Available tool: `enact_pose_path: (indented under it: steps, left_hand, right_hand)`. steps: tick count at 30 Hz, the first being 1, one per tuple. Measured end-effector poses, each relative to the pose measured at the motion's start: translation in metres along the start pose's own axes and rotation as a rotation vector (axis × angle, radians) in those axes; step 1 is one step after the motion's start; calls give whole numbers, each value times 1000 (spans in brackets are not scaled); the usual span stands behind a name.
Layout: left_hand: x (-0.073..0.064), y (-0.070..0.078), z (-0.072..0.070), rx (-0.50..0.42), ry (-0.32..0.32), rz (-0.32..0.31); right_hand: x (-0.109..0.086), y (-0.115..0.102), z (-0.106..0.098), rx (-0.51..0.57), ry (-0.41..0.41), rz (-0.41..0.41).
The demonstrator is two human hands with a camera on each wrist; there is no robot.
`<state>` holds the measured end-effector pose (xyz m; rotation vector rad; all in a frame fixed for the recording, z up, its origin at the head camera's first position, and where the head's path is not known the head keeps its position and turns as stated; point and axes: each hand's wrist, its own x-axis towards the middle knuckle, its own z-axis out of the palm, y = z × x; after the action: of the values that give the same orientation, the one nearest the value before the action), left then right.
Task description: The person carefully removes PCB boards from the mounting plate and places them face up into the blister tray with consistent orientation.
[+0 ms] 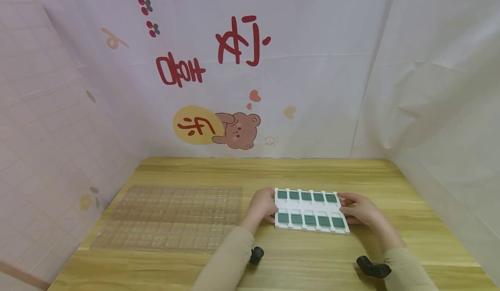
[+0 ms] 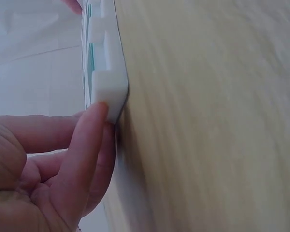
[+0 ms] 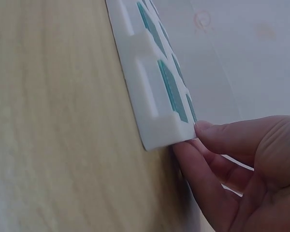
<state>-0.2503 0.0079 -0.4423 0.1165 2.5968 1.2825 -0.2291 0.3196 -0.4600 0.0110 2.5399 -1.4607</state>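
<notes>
Between both hands is a white foam tray (image 1: 306,205) with two rows of slots, and a green chip-like square (image 1: 310,220) sits in each slot. My left hand (image 1: 262,204) pinches the tray's left end; in the left wrist view the fingers (image 2: 89,150) meet its white corner. At the right end, my right hand (image 1: 360,209) grips the edge, with the thumb (image 3: 222,136) above and fingers below in the right wrist view. Whether the tray's underside touches the table cannot be told.
A clear plastic sheet with a grid of compartments (image 1: 172,217) lies on the left of the wooden table (image 1: 297,260). Black wrist devices (image 1: 373,268) sit at both sleeves. A printed cloth wall (image 1: 312,87) stands behind the table, with cloth on both sides.
</notes>
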Motion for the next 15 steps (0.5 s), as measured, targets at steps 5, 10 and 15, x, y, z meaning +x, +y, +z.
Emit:
enact_pose_path:
  steps: [5,10,15]
  left_hand:
    - [-4,-3,-6,65,8,28]
    - [-8,-4,-12,94,4,11]
    - [-11,-6,-18,95,-2,-4]
  right_hand:
    - [3,-2,7,10,-16,-12]
    - [5,-8,14,9,-14,-19]
    - [6,-13,21,22,-14,-27]
